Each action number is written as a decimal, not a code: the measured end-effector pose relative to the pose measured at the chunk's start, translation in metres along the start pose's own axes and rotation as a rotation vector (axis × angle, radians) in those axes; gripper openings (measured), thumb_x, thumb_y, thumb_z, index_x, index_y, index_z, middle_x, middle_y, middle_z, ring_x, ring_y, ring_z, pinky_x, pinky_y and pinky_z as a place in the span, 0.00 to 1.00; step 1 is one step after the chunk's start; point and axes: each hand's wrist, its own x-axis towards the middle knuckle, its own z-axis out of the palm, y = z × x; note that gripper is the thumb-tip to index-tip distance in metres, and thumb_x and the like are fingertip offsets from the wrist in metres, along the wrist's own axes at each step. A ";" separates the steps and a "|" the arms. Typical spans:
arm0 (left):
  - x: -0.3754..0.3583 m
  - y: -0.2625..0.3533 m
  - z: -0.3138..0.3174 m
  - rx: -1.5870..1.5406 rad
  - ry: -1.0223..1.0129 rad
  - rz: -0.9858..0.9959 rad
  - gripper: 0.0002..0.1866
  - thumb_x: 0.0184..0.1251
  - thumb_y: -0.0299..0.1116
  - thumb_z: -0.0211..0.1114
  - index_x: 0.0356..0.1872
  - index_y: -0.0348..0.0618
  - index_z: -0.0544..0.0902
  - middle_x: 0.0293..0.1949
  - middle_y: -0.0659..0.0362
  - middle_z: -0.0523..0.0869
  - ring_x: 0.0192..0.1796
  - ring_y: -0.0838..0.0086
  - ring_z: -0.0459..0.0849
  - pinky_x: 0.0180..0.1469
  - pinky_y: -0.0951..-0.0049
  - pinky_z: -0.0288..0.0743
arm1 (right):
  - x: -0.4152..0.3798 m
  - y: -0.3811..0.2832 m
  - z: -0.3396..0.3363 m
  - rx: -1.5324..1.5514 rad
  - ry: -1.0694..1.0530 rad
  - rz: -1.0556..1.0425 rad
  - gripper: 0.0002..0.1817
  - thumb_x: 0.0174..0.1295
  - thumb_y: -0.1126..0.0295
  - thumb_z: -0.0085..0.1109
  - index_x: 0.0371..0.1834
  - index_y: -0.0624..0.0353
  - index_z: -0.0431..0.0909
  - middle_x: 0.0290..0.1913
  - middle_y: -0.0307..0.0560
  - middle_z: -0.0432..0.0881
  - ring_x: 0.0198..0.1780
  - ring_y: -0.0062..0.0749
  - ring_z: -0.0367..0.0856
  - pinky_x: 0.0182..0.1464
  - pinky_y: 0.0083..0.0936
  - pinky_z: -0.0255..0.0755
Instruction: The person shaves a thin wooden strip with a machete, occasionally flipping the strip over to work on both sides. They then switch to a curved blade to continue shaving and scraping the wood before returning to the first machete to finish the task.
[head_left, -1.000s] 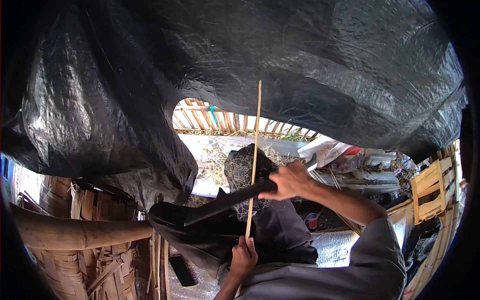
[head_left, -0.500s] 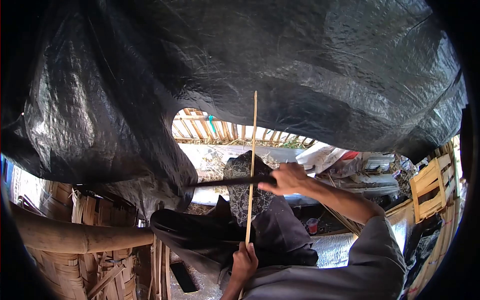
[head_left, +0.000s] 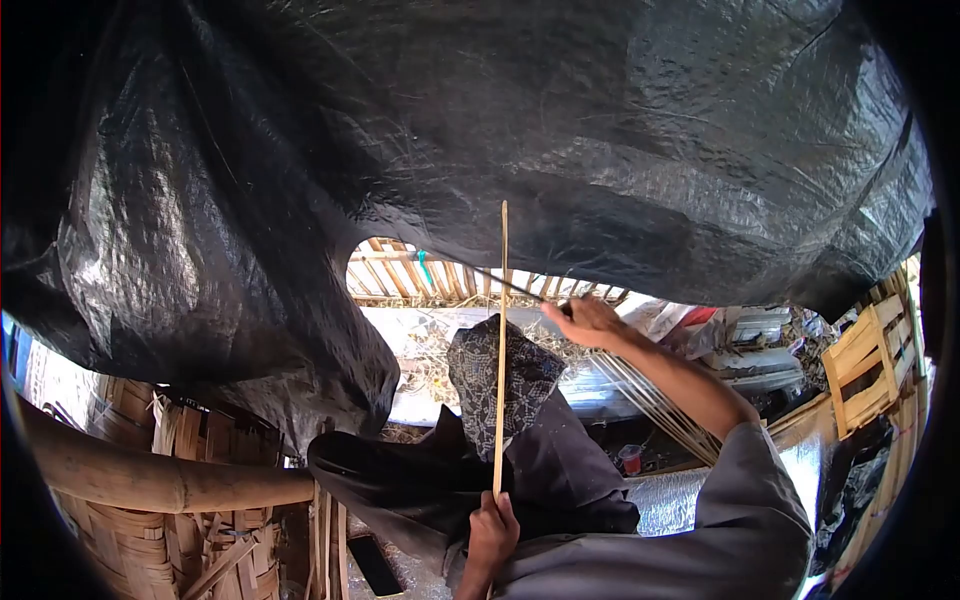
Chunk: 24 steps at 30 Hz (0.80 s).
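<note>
Over the patterned cloth, a bamboo strip is pointing away from the person; the left hand is gripping its near end, apparently for steadiness, while the right hand's curled fingers are holding a long knife crosswise, seemingly for blade control.

The left hand is closed in a fist low in the middle, thumb upward, its forearm rising from below; the right hand is gripping farther forward, its bare forearm slanting down to a bent elbow in a grey sleeve
</note>
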 end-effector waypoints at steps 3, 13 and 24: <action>0.001 -0.001 -0.004 -0.040 -0.016 -0.038 0.15 0.69 0.35 0.48 0.25 0.35 0.67 0.12 0.43 0.73 0.19 0.46 0.77 0.15 0.57 0.65 | -0.025 0.005 0.032 -0.057 0.208 -0.158 0.48 0.55 0.27 0.29 0.23 0.67 0.79 0.25 0.59 0.79 0.31 0.49 0.80 0.33 0.43 0.74; 0.019 -0.017 -0.001 -0.644 -0.208 -0.276 0.20 0.69 0.51 0.49 0.25 0.46 0.68 0.16 0.68 0.66 0.16 0.87 0.64 0.17 0.86 0.57 | -0.114 -0.002 0.064 0.469 0.001 -0.185 0.21 0.57 0.52 0.59 0.22 0.60 0.72 0.15 0.40 0.72 0.17 0.23 0.73 0.22 0.23 0.64; 0.069 0.005 -0.017 -0.707 -0.336 -0.330 0.31 0.67 0.61 0.40 0.32 0.39 0.75 0.17 0.63 0.71 0.18 0.81 0.67 0.21 0.80 0.63 | -0.152 0.010 0.123 1.527 -0.368 0.176 0.27 0.63 0.40 0.42 0.32 0.57 0.65 0.12 0.37 0.63 0.11 0.21 0.61 0.17 0.24 0.64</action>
